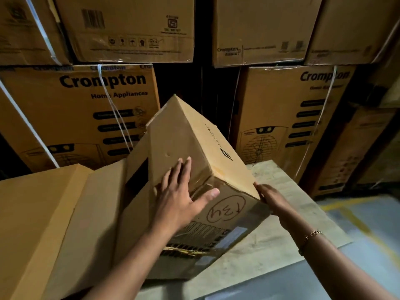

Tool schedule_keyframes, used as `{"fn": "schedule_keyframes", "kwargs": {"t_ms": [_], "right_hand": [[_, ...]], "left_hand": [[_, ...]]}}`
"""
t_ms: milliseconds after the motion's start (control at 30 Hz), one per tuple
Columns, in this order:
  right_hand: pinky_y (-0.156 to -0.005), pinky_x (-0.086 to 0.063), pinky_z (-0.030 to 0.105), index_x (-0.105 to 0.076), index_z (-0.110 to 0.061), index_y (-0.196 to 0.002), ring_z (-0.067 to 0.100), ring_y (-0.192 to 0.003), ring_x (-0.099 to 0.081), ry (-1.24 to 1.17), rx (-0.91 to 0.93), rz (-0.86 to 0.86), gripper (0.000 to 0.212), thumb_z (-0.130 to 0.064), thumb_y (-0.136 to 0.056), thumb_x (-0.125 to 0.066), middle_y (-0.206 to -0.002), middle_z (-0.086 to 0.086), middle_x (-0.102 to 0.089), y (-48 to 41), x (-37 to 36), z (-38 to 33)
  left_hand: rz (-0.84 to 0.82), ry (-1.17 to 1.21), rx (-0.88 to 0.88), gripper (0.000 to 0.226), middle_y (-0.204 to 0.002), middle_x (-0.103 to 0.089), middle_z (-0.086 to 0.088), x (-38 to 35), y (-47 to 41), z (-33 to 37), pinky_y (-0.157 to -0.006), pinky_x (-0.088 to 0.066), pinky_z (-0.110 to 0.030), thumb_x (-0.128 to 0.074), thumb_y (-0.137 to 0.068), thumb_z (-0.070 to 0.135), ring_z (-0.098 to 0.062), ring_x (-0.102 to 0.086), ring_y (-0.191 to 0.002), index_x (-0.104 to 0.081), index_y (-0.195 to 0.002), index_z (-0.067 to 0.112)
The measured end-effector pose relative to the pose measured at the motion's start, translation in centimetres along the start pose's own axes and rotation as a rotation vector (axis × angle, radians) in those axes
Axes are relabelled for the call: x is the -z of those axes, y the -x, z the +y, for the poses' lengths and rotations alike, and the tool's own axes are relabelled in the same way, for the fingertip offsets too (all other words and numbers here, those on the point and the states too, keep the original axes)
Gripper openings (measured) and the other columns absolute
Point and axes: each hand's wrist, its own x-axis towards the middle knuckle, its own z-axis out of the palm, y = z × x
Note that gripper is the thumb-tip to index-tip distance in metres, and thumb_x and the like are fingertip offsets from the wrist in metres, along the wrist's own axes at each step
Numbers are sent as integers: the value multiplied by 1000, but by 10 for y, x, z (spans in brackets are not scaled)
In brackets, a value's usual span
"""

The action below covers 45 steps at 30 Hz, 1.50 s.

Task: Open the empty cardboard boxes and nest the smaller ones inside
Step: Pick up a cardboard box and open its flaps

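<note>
A small brown cardboard box [186,135] is tilted up on one corner, with a circled red number and a barcode label on its near face. My left hand [179,200] lies spread on its left side, thumb on the near face. On the box's right near edge, my right hand [272,198] presses in, so the box is held between both hands. A bracelet is on the right wrist. To the left stands a larger open cardboard box [54,208] with raised flaps, and the small box leans against or into its opening. I cannot see inside either box.
Strapped cartons printed "Crompton" [82,109] are stacked in a wall right behind, with more on the right [281,118]. A flat cardboard sheet [281,241] lies under the boxes. Grey floor with a yellow line [357,217] shows at the right.
</note>
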Motion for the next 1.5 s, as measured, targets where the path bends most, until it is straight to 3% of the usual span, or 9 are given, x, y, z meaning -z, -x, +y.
{"fn": "schedule_keyframes", "kwargs": {"t_ms": [267, 367, 500, 733, 833, 1000, 1167, 1367, 1500], "right_hand": [[-106, -29, 55, -40, -36, -149, 29, -135, -42, -48, -106, -193, 63, -69, -97, -29, -155, 7, -41, -11, 51, 33], [-97, -40, 54, -47, -48, -134, 15, -114, -53, -153, -108, -248, 59, -82, -89, -30, -144, -2, -48, -18, 63, 43], [-101, -32, 73, -52, -51, -139, 26, -143, -36, -241, -163, -303, 93, -102, -62, -38, -154, -6, -45, -42, 80, 63], [-95, -46, 70, -58, -34, -128, 34, -116, -56, -279, -341, -201, 57, -69, -83, -59, -124, 9, -63, -58, 92, 80], [-82, -56, 65, -58, -33, -125, 28, -111, -59, -151, -255, -210, 49, -62, -86, -61, -128, 4, -62, -60, 88, 78], [-102, -43, 36, -24, -27, -158, 15, -132, -45, 121, 135, -77, 113, -80, -68, -68, -158, 0, -37, -45, 82, 89], [-107, -44, 46, -8, -36, -160, 21, -145, -34, 610, 276, -29, 134, -100, -52, -55, -167, -8, -12, -43, 73, 95], [-84, -53, 40, -7, -45, -157, 22, -133, -52, 892, 324, 78, 117, -104, -59, -32, -167, -11, -11, -37, 74, 91], [-62, -51, 31, -47, -44, -144, 19, -105, -70, 816, 455, 402, 91, -96, -74, -20, -145, -16, -54, -25, 68, 102]], "left_hand": [[35, -172, -52, 106, -167, 6, 7, -85, -29, 66, -122, -8, -57, -14, -70, 96, -23, 3, -155, 5, -158, 39], [-40, -265, -43, 105, -167, 12, 3, -114, -35, 91, -121, -4, -59, -9, -73, 96, -26, 8, -154, 8, -158, 36], [-164, -341, -84, 105, -168, 8, -2, -146, -45, 114, -120, -2, -61, -20, -77, 92, -30, 8, -154, -1, -160, 30], [-333, -298, -92, 93, -169, 0, 5, -163, -37, 84, -124, 1, -48, -17, -84, 84, -15, 8, -154, -16, -159, 29], [-255, -330, -38, 83, -168, 3, 7, -140, -36, 62, -124, 0, -47, -21, -91, 79, -15, 6, -154, -11, -159, 31], [-61, -336, 380, 87, -168, -5, -2, -92, -37, -33, -122, -7, -52, -24, -91, 77, -27, -5, -154, -8, -160, 27], [-144, -200, 553, 87, -167, -2, -13, -86, -33, -76, -118, -25, -51, -34, -96, 66, -36, -14, -151, -2, -160, 17], [-233, -182, 513, 83, -165, 5, -19, -86, -36, -76, -117, -25, -46, -29, -100, 60, -42, -19, -149, 9, -159, 15], [-217, -159, 502, 85, -167, 5, -15, -89, -32, -85, -117, -26, -48, -27, -97, 64, -42, -22, -148, 11, -159, 19]]}}
